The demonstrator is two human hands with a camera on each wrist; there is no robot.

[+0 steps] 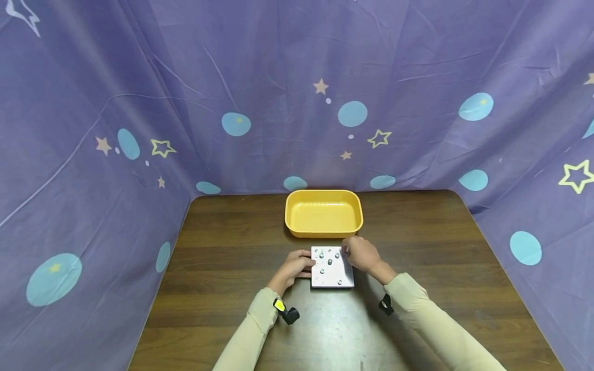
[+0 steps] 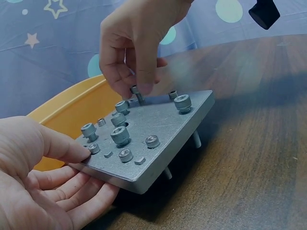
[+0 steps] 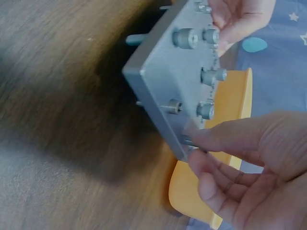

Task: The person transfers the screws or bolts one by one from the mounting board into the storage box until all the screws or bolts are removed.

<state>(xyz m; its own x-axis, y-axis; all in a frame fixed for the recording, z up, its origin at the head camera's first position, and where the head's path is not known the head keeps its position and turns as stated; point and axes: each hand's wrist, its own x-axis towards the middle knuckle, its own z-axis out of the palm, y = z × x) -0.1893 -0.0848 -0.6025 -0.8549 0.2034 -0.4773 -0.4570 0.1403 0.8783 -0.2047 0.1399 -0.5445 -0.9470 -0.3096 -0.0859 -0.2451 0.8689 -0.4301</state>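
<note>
Because its left edge is gripped by the left hand (image 1: pixel 292 267), with fingers above and below, the metal plate (image 1: pixel 332 276) is probably being steadied for the right hand (image 1: pixel 362 253), whose fingers pinch a small screw (image 2: pixel 139 97) at the plate's far right corner. Other screws (image 2: pixel 183 102) stand over the plate's top; shanks (image 2: pixel 196 139) jut from its underside, which may be why it sits raised above the surface (image 1: pixel 232 270). Just beyond the plate lies the yellow tray (image 1: pixel 324 234), likely placed there for easy reach.

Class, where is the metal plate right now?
In the head view, the plate is just in front of the tray, between the left hand, gripping its left edge, and the right hand, at its far right corner.
</note>
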